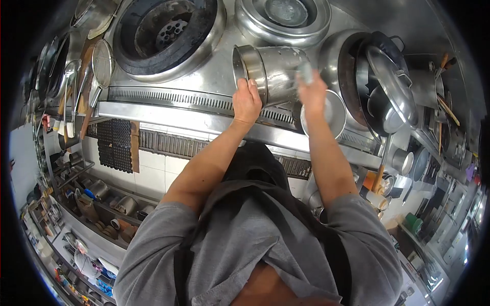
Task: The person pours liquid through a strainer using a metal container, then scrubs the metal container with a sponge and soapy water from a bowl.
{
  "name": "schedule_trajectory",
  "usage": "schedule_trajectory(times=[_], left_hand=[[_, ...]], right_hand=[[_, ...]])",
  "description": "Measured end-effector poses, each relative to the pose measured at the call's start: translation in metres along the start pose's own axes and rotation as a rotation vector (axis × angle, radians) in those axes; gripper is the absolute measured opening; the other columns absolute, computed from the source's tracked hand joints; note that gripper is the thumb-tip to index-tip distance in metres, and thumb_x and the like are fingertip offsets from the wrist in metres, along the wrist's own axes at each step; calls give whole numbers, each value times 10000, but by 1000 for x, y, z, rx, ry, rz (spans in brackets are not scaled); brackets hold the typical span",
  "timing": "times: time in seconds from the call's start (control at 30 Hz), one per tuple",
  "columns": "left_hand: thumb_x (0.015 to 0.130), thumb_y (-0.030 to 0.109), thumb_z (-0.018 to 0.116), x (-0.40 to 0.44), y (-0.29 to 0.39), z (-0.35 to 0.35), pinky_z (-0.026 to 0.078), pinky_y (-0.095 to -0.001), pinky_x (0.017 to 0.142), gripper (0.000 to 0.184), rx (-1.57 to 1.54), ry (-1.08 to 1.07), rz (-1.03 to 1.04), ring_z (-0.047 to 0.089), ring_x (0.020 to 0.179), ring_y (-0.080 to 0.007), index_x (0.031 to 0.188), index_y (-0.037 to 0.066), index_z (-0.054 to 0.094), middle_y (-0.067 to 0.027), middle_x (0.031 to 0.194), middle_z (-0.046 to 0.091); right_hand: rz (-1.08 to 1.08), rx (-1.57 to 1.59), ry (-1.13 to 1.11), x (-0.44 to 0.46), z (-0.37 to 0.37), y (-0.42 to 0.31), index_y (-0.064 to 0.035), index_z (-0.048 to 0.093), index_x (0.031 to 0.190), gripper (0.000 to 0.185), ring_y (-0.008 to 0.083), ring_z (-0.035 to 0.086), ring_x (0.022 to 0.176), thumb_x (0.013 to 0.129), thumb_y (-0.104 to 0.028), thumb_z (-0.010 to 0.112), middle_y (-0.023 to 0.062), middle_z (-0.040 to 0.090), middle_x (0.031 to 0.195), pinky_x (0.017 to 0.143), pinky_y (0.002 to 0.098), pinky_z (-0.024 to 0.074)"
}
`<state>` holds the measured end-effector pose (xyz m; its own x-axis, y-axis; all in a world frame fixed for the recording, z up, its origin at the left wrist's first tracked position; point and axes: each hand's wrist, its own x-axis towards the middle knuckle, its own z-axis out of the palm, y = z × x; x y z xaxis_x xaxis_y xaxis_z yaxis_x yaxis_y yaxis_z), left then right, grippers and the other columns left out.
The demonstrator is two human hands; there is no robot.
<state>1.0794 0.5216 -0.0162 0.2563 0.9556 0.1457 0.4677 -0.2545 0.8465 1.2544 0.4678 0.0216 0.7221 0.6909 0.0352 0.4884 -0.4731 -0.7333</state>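
A tall steel pot [280,69] lies tipped on its side over the front of the metal stove, its mouth to the left. Whitish wet streaks, like suds, show on its wall. My left hand [246,102] is closed on the pot's rim at the lower left. Against the pot's base end, my right hand [312,94] grips a pale grey-green scrubbing pad [305,72]; motion blurs both. Just below that hand stands a round metal bowl [334,115], partly covered by my wrist and forearm.
Behind the pot are a large burner ring [204,56] and a round steel well [286,35]. A wok [365,76] and a domed lid [390,84] lean at the right. A wire strainer [102,64] and ladles hang at the left. A slotted drain runs along the stove front.
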Motion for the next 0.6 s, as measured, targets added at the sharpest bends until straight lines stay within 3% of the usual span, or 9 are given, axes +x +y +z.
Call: schedule_trajectory(times=[0.2,0.3,0.43,0.5,0.6], left_hand=[[969,226,477,4,11,-11,409,-527,590,251,-139,-67,-101,565,672,-477,895,-14,457,-274,712,585],[903,258,525,54,20,-11,435,-492,772,320,-507,13,-559,598,826,-441,879,-57,578,-257,849,645],[923,280,508,99,3,6,431,-490,779,346,-206,26,-458,582,826,-464,875,-56,576,-283,861,632],[935,275,512,87,9,2,429,-490,766,344,-20,32,-275,571,822,-481,849,-53,567,-303,862,619],[943,255,517,65,18,4,425,-507,739,332,-89,47,-279,567,808,-490,806,-46,540,-312,831,608]], right_hand=[[-68,-217,81,8,-13,17,16,591,1061,368,444,602,927,772,-172,719,262,649,949,799,478,472],[-132,-193,127,-2,-16,14,21,586,1036,358,456,590,937,763,-166,723,273,640,960,801,493,463],[-110,-238,35,8,-23,12,16,590,1029,357,447,604,925,755,-166,728,265,646,963,806,490,474],[0,-279,27,28,-19,12,2,598,1018,332,428,623,917,742,-144,712,238,658,947,807,483,492],[17,-260,9,24,1,-34,-2,601,1013,329,411,634,915,725,-132,692,223,662,940,798,481,507]])
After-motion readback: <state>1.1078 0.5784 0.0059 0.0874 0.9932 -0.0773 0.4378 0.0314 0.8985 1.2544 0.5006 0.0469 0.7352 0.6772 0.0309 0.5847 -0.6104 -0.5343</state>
